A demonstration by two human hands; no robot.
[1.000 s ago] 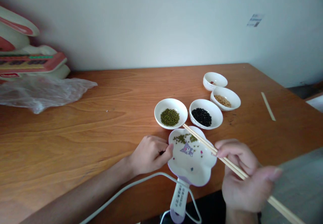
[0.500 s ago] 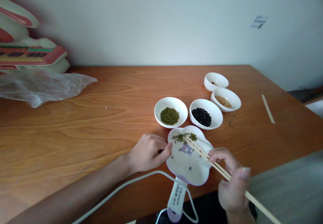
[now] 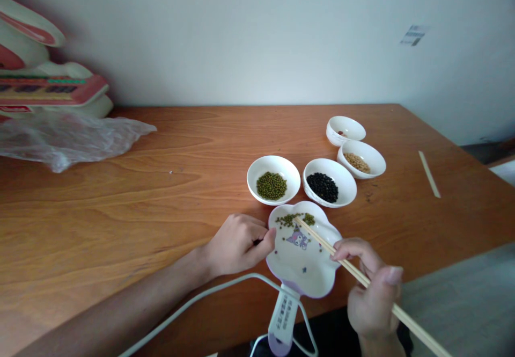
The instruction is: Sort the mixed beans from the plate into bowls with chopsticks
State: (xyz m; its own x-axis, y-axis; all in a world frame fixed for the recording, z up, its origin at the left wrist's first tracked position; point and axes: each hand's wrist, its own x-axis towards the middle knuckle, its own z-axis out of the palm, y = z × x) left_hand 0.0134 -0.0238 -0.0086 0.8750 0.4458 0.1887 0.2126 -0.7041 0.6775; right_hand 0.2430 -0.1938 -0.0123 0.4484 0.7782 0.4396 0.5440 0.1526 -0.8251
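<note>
A pair of wooden chopsticks (image 3: 354, 272) is held in my right hand (image 3: 374, 287), tips together among green beans (image 3: 287, 220) at the far side of a flower-shaped plate (image 3: 317, 276) with a handle. My left hand (image 3: 239, 244) is closed, its thumb and curled fingers against the plate's left rim; whether they pinch the rim is hard to see. Behind the plate stand a white bowl of green beans (image 3: 271, 186) and one of black beans (image 3: 322, 187).
Farther back on the right are a bowl of tan beans (image 3: 372, 158) and a bowl with a few reddish bits (image 3: 352, 126). A thin strip (image 3: 429, 174) lies right. A plastic bag (image 3: 76, 137) and toy keyboard (image 3: 48, 91) are left; a white cable (image 3: 209, 291) crosses in front.
The chopstick tips have come together over the green beans. Both hands stay nearly where they were.
</note>
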